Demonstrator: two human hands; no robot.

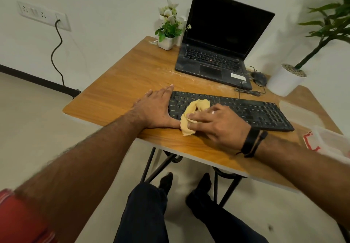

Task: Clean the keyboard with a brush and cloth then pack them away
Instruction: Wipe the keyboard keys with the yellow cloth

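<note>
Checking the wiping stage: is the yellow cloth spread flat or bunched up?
Bunched up. The cloth lies crumpled in folds under the right hand's fingers at the left end of the keyboard, one corner hanging onto the table.

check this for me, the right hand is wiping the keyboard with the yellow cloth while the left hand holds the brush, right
Not quite. In the head view the left hand holds no brush; it lies flat, steadying the left end of the keyboard. The right hand does wipe it with the yellow cloth.
</note>
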